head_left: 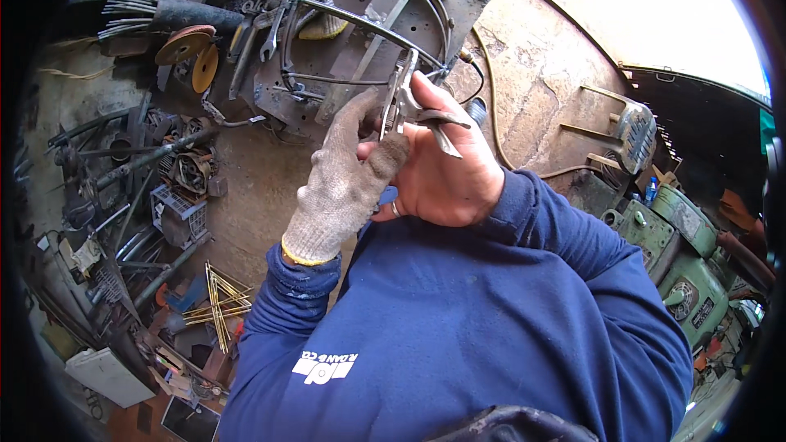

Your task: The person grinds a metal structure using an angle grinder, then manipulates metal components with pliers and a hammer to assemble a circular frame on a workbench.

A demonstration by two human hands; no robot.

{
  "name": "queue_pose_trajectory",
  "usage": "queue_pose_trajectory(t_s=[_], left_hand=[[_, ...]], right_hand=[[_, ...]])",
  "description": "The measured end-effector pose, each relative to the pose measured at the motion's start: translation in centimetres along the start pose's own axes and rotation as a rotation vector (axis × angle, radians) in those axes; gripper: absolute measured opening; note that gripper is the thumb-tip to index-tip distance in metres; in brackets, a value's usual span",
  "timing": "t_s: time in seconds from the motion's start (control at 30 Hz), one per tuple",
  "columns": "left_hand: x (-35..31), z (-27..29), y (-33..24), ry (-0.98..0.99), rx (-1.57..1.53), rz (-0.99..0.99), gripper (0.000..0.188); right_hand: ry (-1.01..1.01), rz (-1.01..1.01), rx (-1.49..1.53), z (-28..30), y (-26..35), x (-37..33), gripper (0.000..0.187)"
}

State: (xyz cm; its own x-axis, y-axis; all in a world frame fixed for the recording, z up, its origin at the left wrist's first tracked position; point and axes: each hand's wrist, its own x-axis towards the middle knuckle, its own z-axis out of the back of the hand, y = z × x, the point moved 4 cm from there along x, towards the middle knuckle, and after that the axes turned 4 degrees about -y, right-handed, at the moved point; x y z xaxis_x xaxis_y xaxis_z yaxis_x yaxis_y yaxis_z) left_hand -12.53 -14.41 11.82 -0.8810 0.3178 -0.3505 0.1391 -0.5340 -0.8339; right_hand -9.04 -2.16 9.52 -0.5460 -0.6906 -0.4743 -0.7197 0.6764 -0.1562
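Observation:
Both my hands are together in front of my chest, around a metal hand tool with hinged levers (401, 102) that looks like locking pliers. My left hand (336, 176), in a grey knit glove with a yellow cuff, curls its fingers and thumb onto the tool's left side. Bare, with a ring on one finger, my right hand (450, 168) grips it from the right, thumb pressed along its upper part. Silver levers (442, 133) stick out over the right palm. The fingers partly hide the tool's body. Something small and blue (387, 195) shows beneath the hands.
Beyond my hands a round metal-rod frame (368, 20) lies on a dark steel worktable (315, 115), with a wrench (270, 42) and a glove (323, 26). Welding rods (131, 8) and grinding discs (184, 45) sit left. Scrap metal fills the left floor. A hose (495, 115), a stool (634, 135) and green machinery (675, 237) stand right.

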Motion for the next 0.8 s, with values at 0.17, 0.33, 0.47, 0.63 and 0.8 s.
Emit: queue_pose_trajectory(t_s=[0.17, 0.33, 0.47, 0.63, 0.8], left_hand=[[0.5, 0.9, -0.6, 0.030, -0.070, -0.024, 0.070], [0.9, 0.6, -0.6, 0.067, -0.230, -0.024, 0.071], [1.4, 0.5, 0.0, 0.083, -0.385, 0.016, 0.067], [1.6, 0.3, 0.5, 0.149, -0.468, 0.083, 0.065], [1.9, 0.1, 0.5, 0.139, -0.496, 0.054, 0.064]], right_hand=[[-0.009, 0.028, 0.061, -1.0, 0.3, 0.1, 0.075], [0.019, 0.087, 0.024, -1.4, 0.3, -0.1, 0.077], [-0.040, 0.108, 0.027, -1.6, 0.3, -0.3, 0.079], [-0.075, 0.109, 0.019, -1.4, 0.2, -0.8, 0.078], [-0.035, 0.082, -0.035, -2.0, 0.7, -0.6, 0.084]])
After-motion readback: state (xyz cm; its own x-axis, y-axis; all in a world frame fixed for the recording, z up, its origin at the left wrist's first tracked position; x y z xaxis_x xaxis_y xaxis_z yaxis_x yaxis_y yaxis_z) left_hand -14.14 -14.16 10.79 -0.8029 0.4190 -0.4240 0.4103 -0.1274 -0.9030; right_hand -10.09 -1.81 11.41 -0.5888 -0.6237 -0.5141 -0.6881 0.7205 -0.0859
